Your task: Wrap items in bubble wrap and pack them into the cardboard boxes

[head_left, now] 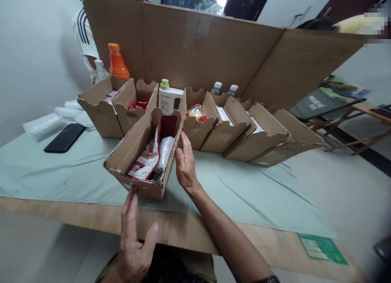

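An open-topped cardboard box stands in front of the row, its near end close to the table's front edge. Inside lie a red and white printed pouch and a bundle in bubble wrap. My left hand is open, its fingertips at the box's near end and the thumb spread away. Along the box's right side rests my right hand, open, with fingers extended against the wall. Neither hand grasps anything.
Several similar cardboard boxes stand in a row behind, before a tall cardboard panel. A white jug with a green cap and an orange bottle are there too. A black phone and bubble-wrap rolls lie left.
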### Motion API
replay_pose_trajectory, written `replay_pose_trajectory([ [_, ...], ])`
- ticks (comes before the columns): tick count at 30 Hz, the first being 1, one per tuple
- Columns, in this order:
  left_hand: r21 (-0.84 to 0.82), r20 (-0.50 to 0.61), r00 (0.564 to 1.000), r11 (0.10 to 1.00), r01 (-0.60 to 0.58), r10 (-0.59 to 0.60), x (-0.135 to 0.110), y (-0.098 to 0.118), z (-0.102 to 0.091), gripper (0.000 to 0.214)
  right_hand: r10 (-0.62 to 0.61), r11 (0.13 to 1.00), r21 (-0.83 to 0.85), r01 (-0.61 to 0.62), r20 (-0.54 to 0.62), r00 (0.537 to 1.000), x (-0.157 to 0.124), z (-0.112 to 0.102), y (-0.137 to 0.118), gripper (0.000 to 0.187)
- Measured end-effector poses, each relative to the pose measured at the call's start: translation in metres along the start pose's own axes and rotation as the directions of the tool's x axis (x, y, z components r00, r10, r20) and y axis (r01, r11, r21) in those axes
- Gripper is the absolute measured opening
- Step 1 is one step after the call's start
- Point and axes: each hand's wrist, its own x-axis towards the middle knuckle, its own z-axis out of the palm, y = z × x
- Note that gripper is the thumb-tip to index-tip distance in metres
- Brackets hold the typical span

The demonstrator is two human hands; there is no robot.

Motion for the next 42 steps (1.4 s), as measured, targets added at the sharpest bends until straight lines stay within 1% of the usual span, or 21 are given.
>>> replay_pose_trajectory([
  [3,0.01,0.006,1.0,1.0,-0.005,0.005,0.001,-0.004,-0.001,0.081,-0.031,0.999,0.025,0.032,-0.028,0.999,-0.001,0.008,-0.002,0.069],
  [7,0.071,0.043,0.998,0.997,-0.042,0.039,0.005,-0.001,-0.001,0.078,-0.032,0.995,0.09,0.037,-0.054,0.998,-0.002,0.01,0.005,0.069],
  [12,0.085,0.099,0.991,0.992,-0.095,0.086,0.014,0.002,0.009,0.077,-0.015,0.991,0.132,0.024,-0.065,0.998,-0.006,0.008,0.016,0.07],
  [15,0.051,0.127,0.989,0.995,-0.08,0.073,0.024,0.001,0.015,0.076,0.003,0.989,0.151,0.007,-0.062,0.998,-0.01,0.008,0.023,0.069],
  [18,0.007,0.178,0.983,0.999,-0.051,0.049,0.042,-0.002,0.02,0.074,0.07,0.981,0.185,-0.053,-0.086,0.994,-0.014,0.012,0.035,0.067],
  [21,-0.011,0.235,0.971,0.999,-0.036,0.037,0.071,-0.01,0.03,0.073,0.177,0.969,0.194,-0.153,-0.115,0.978,-0.017,0.017,0.049,0.065],
  [23,-0.016,0.262,0.964,0.999,-0.041,0.044,0.097,-0.02,0.041,0.074,0.213,0.965,0.183,-0.187,-0.134,0.968,-0.017,0.019,0.055,0.061],
  [26,-0.03,0.27,0.96,0.997,-0.067,0.073,0.136,-0.039,0.062,0.076,0.231,0.966,0.16,-0.204,-0.168,0.958,-0.018,0.019,0.058,0.057],
  [29,-0.02,0.263,0.959,0.995,-0.099,0.101,0.165,-0.057,0.083,0.077,0.233,0.967,0.143,-0.209,-0.179,0.956,-0.018,0.018,0.058,0.054],
  [32,0.025,0.257,0.954,0.986,-0.163,0.152,0.175,-0.07,0.096,0.079,0.243,0.964,0.147,-0.22,-0.165,0.956,-0.019,0.018,0.059,0.052],
  [35,0.065,0.277,0.944,0.977,-0.205,0.179,0.176,-0.078,0.1,0.082,0.263,0.956,0.172,-0.24,-0.129,0.956,-0.019,0.018,0.062,0.051],
  [38,0.078,0.32,0.931,0.974,-0.212,0.177,0.18,-0.08,0.099,0.084,0.277,0.947,0.196,-0.255,-0.089,0.957,-0.017,0.02,0.067,0.051],
  [42,0.092,0.38,0.915,0.979,-0.181,0.134,0.193,-0.077,0.097,0.085,0.282,0.944,0.192,-0.267,-0.055,0.958,-0.015,0.021,0.071,0.048],
])
